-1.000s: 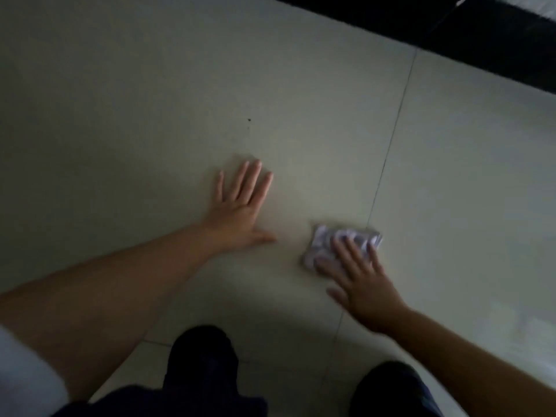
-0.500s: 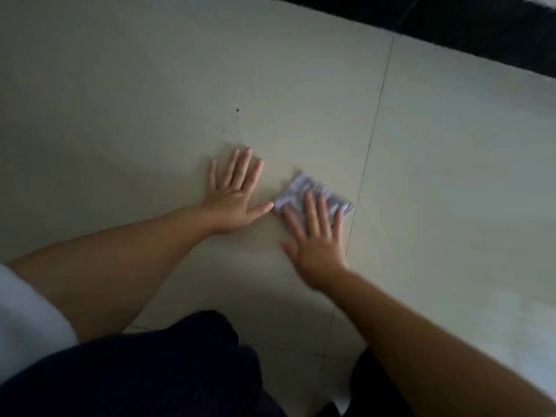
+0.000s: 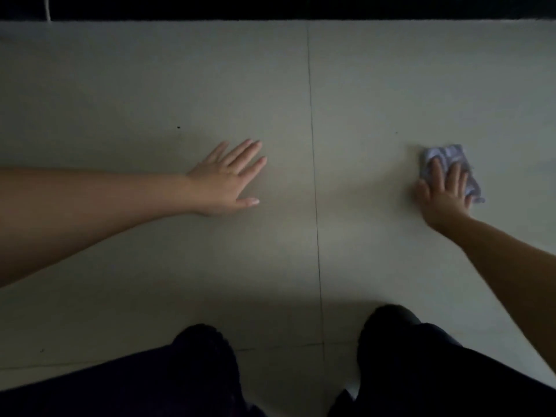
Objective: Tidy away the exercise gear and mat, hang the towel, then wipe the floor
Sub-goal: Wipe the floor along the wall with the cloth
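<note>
Left hand (image 3: 228, 179) rests flat on the tiled floor (image 3: 150, 85), fingers straight and spread. Right hand (image 3: 445, 191), fingers extended, presses a crumpled pale cloth (image 3: 451, 155) onto the adjacent tile, well apart from the left.

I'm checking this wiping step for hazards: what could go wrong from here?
The right hand only presses flat on the crumpled cloth, so it may slip out sideways. The left hand braces on smooth floor tile and could slide. The dark speck may be missed.

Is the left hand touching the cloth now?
Apart. The head view shows the left hand flat on bare floor, the cloth under the right hand.
</note>
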The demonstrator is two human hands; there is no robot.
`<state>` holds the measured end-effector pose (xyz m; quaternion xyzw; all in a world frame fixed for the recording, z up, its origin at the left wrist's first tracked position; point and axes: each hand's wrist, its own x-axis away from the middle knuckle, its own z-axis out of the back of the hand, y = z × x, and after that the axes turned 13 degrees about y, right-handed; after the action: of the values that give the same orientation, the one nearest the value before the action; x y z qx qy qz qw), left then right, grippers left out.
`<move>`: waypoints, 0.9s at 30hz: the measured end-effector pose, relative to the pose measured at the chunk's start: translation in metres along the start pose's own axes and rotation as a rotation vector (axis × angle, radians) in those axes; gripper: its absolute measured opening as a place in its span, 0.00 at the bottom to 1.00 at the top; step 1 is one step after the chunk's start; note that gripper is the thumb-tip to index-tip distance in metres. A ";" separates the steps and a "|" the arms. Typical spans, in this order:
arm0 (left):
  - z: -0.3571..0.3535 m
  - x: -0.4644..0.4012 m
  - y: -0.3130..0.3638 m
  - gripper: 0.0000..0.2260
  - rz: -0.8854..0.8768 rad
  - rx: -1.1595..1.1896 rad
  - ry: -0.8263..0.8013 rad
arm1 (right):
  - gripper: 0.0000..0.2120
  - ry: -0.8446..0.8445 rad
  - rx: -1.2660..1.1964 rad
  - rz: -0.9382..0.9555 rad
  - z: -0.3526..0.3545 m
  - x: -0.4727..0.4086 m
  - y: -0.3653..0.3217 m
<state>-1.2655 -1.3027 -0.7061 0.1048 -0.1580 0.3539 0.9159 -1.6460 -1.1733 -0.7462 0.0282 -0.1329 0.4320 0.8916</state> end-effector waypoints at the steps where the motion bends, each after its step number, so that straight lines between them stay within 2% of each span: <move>1: 0.005 -0.016 0.004 0.34 -0.014 0.007 -0.012 | 0.28 0.000 -0.021 -0.107 0.001 -0.004 0.004; 2: 0.008 -0.032 0.009 0.33 0.031 0.046 0.011 | 0.28 0.009 -0.039 -0.176 0.001 -0.001 -0.001; 4: 0.006 -0.057 0.023 0.29 0.318 0.187 0.172 | 0.28 0.054 -0.047 -0.165 -0.015 0.026 -0.027; 6: -0.010 -0.066 0.047 0.27 0.644 0.312 0.309 | 0.28 0.130 -0.038 0.074 -0.040 0.079 -0.065; 7: -0.020 -0.062 0.061 0.27 0.741 0.347 0.340 | 0.28 0.166 -0.017 0.245 -0.053 0.112 -0.083; 8: -0.030 -0.056 0.074 0.26 0.782 0.363 0.365 | 0.28 0.160 0.001 0.417 -0.063 0.142 -0.097; 10: -0.049 -0.040 0.091 0.26 0.739 0.358 0.395 | 0.26 0.049 0.018 0.701 -0.070 0.175 -0.100; 12: -0.062 -0.032 0.096 0.27 0.680 0.306 0.400 | 0.25 -0.016 0.038 0.817 -0.065 0.162 -0.067; 14: -0.066 -0.033 0.096 0.26 0.688 0.278 0.374 | 0.26 0.038 0.060 0.676 -0.056 0.131 -0.014; 15: -0.065 -0.035 0.098 0.27 0.696 0.268 0.337 | 0.27 0.085 0.050 0.524 -0.050 0.111 0.016; 17: -0.061 -0.038 0.101 0.30 0.701 0.257 0.269 | 0.27 0.061 -0.004 0.094 -0.028 0.073 0.064; 19: -0.059 -0.038 0.100 0.32 0.700 0.271 0.221 | 0.26 -0.009 -0.118 -0.288 -0.005 0.051 0.076; 21: -0.058 -0.038 0.097 0.34 0.693 0.295 0.190 | 0.26 0.012 -0.164 -0.438 0.002 0.047 0.056; 23: -0.057 -0.037 0.096 0.35 0.689 0.319 0.190 | 0.26 0.031 -0.111 -0.323 -0.009 0.056 0.014; 27: -0.054 -0.035 0.094 0.34 0.687 0.368 0.230 | 0.29 0.014 -0.035 0.369 -0.042 0.103 -0.092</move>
<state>-1.3427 -1.2396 -0.7616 0.1679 -0.0141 0.6710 0.7221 -1.5048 -1.1454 -0.7537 -0.0151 -0.1368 0.5860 0.7985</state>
